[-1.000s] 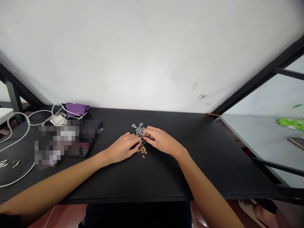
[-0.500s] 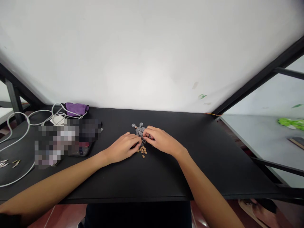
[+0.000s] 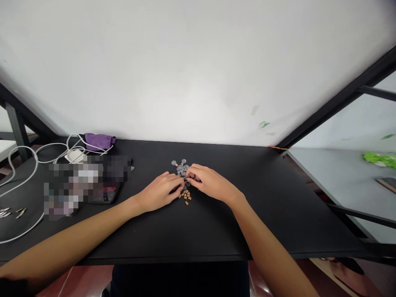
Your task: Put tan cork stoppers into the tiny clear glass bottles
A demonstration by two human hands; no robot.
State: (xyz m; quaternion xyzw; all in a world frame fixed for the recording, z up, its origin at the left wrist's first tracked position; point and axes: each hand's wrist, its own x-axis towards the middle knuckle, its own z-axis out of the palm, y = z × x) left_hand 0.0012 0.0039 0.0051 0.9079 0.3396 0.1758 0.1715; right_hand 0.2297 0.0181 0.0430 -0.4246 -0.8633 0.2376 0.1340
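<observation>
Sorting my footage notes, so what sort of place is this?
Probably a small workroom or craft space: a long black worktable holds small clear round parts and tan bits, a white charger with cables lies nearby, and a grey table stands alongside.

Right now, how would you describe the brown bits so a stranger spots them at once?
On the black table, the left hand and right hand meet. Just below them lies a scatter of brown chips, unlike the clear round discs above by colour and blocky shape.

Tan sandal [image 3: 337, 278] on the floor, now farther toward the lower right
</observation>
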